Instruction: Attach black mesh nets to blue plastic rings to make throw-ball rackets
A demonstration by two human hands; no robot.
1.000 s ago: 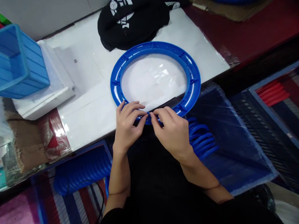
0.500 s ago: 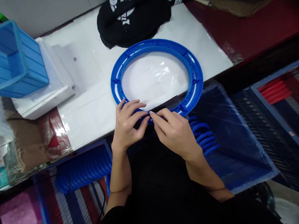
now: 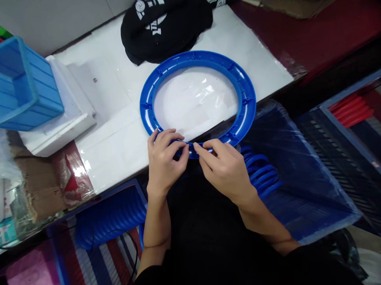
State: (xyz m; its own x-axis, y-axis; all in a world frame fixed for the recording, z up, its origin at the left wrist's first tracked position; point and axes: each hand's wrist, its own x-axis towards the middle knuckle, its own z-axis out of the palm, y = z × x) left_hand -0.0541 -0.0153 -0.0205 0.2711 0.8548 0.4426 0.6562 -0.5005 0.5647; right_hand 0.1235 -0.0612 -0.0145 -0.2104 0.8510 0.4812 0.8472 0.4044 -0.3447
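A blue plastic ring (image 3: 250,97) lies on the white-covered table, its channelled side with small posts facing up. Its near edge reaches past the table's front edge. My left hand (image 3: 166,158) is at the near left of the ring, thumb and forefinger pinched together over the rim, other fingers raised and spread along it. Close beside it, my right hand (image 3: 225,168) has its fingers drawn together at the same near part of the rim. Whatever sits between the fingertips of either hand is too small or hidden to make out.
A black cloth item with white print (image 3: 168,26) lies behind the ring. At left, a light blue bin (image 3: 45,88) stands on white foam (image 3: 62,138). Below the table are stacked blue rings (image 3: 111,219) and a blue crate (image 3: 307,183) holding more rings. A small metal piece (image 3: 95,80) lies on the table.
My fingertips have moved slightly apart, the right hand shifting a little to the right along the near rim. The whole view has shifted slightly.
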